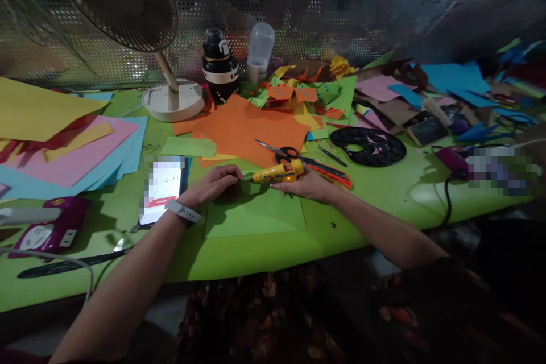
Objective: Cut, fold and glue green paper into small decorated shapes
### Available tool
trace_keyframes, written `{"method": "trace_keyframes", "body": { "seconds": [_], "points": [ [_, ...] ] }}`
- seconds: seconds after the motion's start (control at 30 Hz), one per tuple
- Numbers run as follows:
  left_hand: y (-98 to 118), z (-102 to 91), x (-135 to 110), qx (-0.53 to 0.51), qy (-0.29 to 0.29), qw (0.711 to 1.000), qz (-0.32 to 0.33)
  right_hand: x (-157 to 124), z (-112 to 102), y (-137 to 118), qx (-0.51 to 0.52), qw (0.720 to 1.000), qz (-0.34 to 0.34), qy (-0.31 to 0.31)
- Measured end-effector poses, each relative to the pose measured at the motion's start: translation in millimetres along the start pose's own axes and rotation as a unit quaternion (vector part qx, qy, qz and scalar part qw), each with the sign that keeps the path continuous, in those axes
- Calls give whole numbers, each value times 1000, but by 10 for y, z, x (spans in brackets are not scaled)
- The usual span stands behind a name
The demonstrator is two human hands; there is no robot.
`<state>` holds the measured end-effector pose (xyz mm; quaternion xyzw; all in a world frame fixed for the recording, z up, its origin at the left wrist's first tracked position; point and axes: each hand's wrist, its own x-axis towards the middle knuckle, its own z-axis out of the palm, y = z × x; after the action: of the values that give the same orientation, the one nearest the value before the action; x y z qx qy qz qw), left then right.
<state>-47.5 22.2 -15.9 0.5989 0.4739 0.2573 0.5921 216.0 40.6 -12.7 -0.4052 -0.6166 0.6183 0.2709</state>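
Yellow plastic catches my eye first: a glue gun (pixel 277 173), gripped in the person's right hand (pixel 313 183), an orange glow on its side. Its nozzle points at the left hand (pixel 217 182), whose fingers are curled just beside the tip; from where I stand, I can't tell whether they pinch anything. Both hands are above the far part of a light green sheet (pixel 256 219) lying near the front of the green table (pixel 358 224). A pale watch band (pixel 183 211) circles the left wrist, and next to it lies a lit phone (pixel 156 207). Just beyond the gun I see black-handled scissors (pixel 286 154) and an orange cutter (pixel 330 174), with a black palette (pixel 394 151) to their right. Orange paper (pixel 239 128) spreads behind the scissors; yellow, pink and blue sheets (pixel 115 139) are layered off to the left. Farther back stand a fan (pixel 173 99), a black bottle (pixel 219 65) and a clear one (pixel 261 45), before a perforated metal screen (pixel 294 11).
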Motion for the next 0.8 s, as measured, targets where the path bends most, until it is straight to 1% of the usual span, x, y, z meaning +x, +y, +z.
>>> {"method": "trace_keyframes", "body": {
  "seconds": [0.27,0.5,0.67,0.8],
  "points": [
    [3,-10,-3,1,-8,1000,0,-6,10,-33,-2,1000,1,7],
    [-16,-17,3,-2,-11,1000,0,9,15,2,-9,1000,9,16],
    [-11,-16,10,2,-9,1000,14,14,17,17,-6,1000,7,19],
    [-5,-13,1,6,-4,1000,10,9,29,3,-8,1000,20,17]
  ]
}}
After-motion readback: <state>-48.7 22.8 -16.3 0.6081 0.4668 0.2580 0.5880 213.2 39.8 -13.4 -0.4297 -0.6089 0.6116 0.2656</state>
